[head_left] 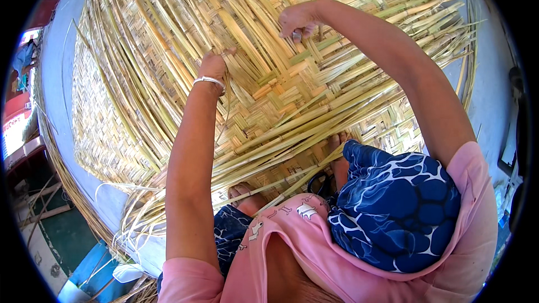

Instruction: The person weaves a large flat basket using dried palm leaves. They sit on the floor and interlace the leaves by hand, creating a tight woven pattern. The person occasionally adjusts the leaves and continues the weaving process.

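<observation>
A mat of split cane strips [101, 106] is spread under me, its weave partly finished into a crisscross pattern. My left hand [213, 66], with a silver bangle [210, 81] at its wrist, is closed low over the long loose strips left of the woven part. One finger points right, and a split cane strip seems pinched there. Farther off and to the right, my right hand [298, 21] is curled down onto the weave where strips cross. A ring shows on one finger. What its fingertips grip is hidden.
Long cane strips [337, 101] lie in a band across the mat, close to my bare feet [247, 196]. More loose strips [135, 213] bunch at the lower left. Pale grey floor [59, 73] borders the mat, with blue and red items beyond on the left.
</observation>
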Available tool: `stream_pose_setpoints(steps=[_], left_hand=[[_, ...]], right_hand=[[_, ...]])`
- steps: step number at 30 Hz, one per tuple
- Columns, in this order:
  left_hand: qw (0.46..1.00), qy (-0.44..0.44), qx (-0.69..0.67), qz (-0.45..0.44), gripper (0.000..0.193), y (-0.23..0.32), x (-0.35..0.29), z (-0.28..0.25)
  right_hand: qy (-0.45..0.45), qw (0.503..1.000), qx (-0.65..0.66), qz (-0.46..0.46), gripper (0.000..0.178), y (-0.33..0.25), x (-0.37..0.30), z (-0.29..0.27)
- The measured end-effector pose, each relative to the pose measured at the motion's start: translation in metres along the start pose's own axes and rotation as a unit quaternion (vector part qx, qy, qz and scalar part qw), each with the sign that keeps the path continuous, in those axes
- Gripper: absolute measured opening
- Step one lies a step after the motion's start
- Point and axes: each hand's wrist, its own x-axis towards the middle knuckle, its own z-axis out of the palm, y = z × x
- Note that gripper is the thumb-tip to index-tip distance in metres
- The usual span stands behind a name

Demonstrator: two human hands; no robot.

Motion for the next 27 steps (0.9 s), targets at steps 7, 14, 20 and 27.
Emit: stream_pose_setpoints(steps=[7, 14, 20, 27], left_hand=[[0.996, -0.049, -0.074, 0.006, 0.034, -0.003, -0.006, 0.005], [0.986, -0.088, -0.139, 0.009, 0.029, -0.008, -0.014, 0.005], [0.77, -0.006, 0.613, 0.178, 0.042, -0.038, 0.002, -0.032], [0.97, -0.076, -0.218, -0.073, 0.031, -0.048, -0.052, 0.068]], right_hand=[[0.082, 0.975, -0.107, -0.177, 0.022, 0.0, -0.003, 0.026], [0.159, 0.975, -0.013, -0.156, 0.025, 0.005, -0.002, 0.029], [0.086, 0.975, 0.152, -0.136, 0.058, -0.038, -0.034, 0.037], [0.09, 0.935, 0.329, -0.098, 0.05, 0.024, -0.098, 0.05]])
